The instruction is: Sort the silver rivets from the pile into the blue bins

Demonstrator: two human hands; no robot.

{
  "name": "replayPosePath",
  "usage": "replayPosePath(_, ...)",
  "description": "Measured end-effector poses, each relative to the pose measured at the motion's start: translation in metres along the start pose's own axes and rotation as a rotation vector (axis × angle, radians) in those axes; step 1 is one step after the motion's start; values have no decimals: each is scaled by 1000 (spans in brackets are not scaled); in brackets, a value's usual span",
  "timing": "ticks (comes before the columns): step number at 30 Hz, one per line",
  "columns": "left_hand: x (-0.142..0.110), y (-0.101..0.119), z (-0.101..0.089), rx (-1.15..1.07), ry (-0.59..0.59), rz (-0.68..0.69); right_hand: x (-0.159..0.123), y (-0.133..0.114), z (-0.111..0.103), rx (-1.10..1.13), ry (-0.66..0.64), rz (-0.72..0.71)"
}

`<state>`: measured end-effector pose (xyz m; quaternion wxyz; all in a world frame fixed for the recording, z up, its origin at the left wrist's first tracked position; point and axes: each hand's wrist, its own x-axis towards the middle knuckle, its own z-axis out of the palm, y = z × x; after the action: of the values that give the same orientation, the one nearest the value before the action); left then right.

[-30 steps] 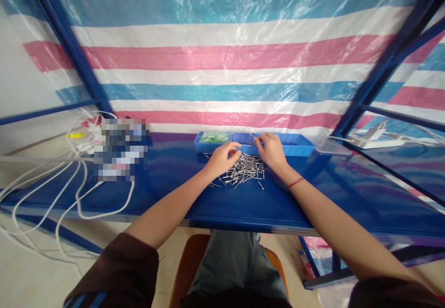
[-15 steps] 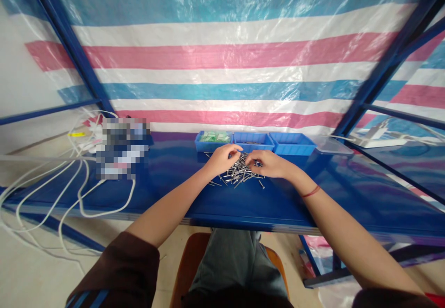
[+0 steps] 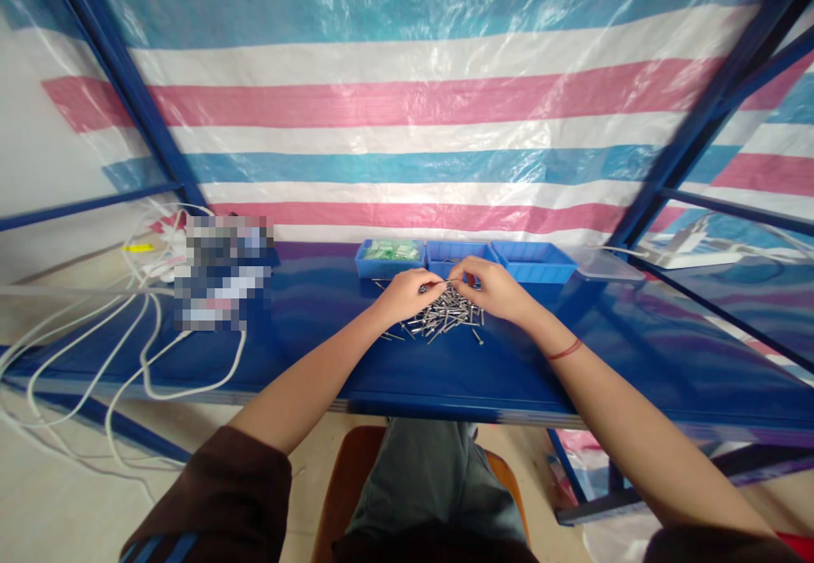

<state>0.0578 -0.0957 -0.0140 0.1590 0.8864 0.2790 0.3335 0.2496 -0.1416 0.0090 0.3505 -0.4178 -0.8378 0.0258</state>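
A loose pile of long, shiny metal screws (image 3: 440,319) lies on the blue tabletop, with my hands over its far side. My left hand (image 3: 412,293) is closed in a pinch at the left, thumb and fingertips together. Facing it from the right, my right hand (image 3: 488,287) pinches too. One thin screw (image 3: 448,281) spans the small gap between the fingertips of both hands; its ends are hidden by my fingers. Just behind stand three joined blue bins: the left bin (image 3: 364,268) holds small green-and-clear packets, the middle bin (image 3: 435,273) a few metal pieces, the right bin (image 3: 540,273) nothing visible.
A clear plastic lid or tray (image 3: 610,264) lies right of the bins. White cables (image 3: 153,376) loop over the left side of the table, near a blurred-out object (image 3: 222,279). Blue frame posts (image 3: 687,122) rise at both sides before a striped plastic sheet (image 3: 407,105).
My right hand has risen slightly off the pile and closed its fingers. Both hands now meet at a thin screw held between the fingertips.
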Motion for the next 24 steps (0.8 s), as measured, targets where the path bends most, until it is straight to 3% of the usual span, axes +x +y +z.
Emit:
replayPosePath(11,2,3,1,-89,160,-2,4,1,14,393,231,323)
replayPosePath(17,2,3,0,-83,173,22,4,-1,16,469,194,286)
replayPosePath(24,3,4,2,-89,233,49,3,-7,13,330,216,181)
